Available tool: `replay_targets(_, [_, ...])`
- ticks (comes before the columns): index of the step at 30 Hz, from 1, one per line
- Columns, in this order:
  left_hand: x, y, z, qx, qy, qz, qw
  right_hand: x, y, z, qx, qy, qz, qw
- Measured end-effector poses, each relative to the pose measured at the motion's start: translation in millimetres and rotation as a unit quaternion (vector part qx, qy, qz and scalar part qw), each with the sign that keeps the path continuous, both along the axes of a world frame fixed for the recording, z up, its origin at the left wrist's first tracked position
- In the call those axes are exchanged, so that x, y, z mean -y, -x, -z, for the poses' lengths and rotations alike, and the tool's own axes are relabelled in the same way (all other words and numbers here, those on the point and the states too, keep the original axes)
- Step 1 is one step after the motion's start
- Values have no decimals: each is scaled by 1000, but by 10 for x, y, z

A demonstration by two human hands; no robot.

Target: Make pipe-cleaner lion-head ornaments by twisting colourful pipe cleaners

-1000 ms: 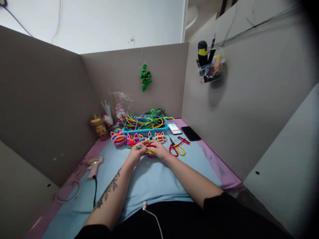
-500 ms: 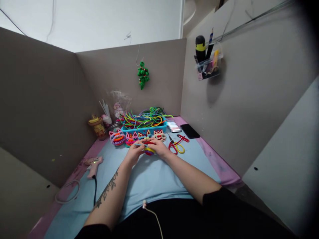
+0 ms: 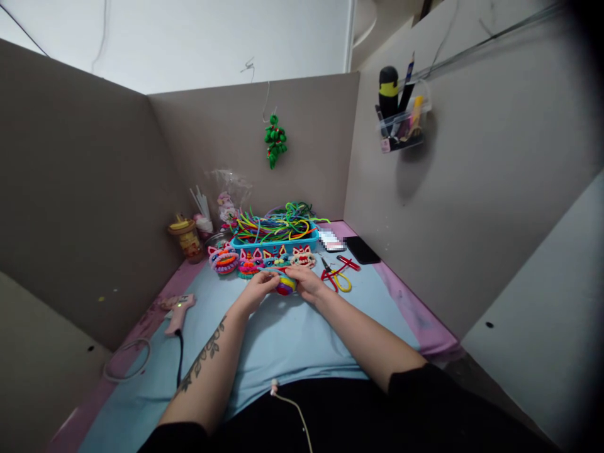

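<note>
Between my hands is a small rounded pipe-cleaner piece (image 3: 285, 287) with red, yellow and purple bands. My left hand (image 3: 258, 289) pinches a light blue pipe cleaner (image 3: 268, 270) at the piece's left side. Closed around the right side of the piece is my right hand (image 3: 309, 286); some of its fingertips are hidden. Just beyond my hands stands a row of finished-looking animal heads made of pipe cleaners: a lilac one (image 3: 223, 259), a pink one (image 3: 250, 263), a blue one (image 3: 276, 256) and a cream one (image 3: 302, 257).
Behind the heads, a blue basket (image 3: 278, 245) holds many coloured pipe cleaners. Pliers with red handles and yellow-handled scissors (image 3: 346, 281) lie to the right, near a black phone (image 3: 362, 250). A pink glue gun (image 3: 178, 314) with its cord rests at left. Partition walls enclose the table.
My hands have drawn slightly apart, showing more of the rounded piece, which has turned a little. The whole view has shifted slightly.
</note>
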State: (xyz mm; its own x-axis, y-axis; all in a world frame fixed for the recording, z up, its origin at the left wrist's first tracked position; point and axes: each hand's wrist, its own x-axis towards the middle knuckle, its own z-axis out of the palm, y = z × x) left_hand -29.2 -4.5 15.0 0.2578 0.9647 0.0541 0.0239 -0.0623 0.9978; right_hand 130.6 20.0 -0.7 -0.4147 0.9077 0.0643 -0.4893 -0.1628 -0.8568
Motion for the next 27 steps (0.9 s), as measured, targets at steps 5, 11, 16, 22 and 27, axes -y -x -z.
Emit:
replay_targets(5, [-33, 12, 7, -82, -136, -16, 987, -6, -7, 2, 101, -76, 18, 992])
replay_targets(11, [-30, 1, 25, -92, -146, -23, 985, -12, 35, -3, 138, -113, 81, 981])
replay_targets(16, [-49, 31, 20, 58, -29, -11, 998, 0, -26, -44, 68, -103, 109, 986])
replay_targets(22, [-52, 76, 29, 135, -57, -45, 988, 132, -142, -153, 198, -356, 237, 882])
replay_targets(27, [-51, 79, 42, 118, -105, -28, 987, 213, -129, -200, 250, -426, 235, 837])
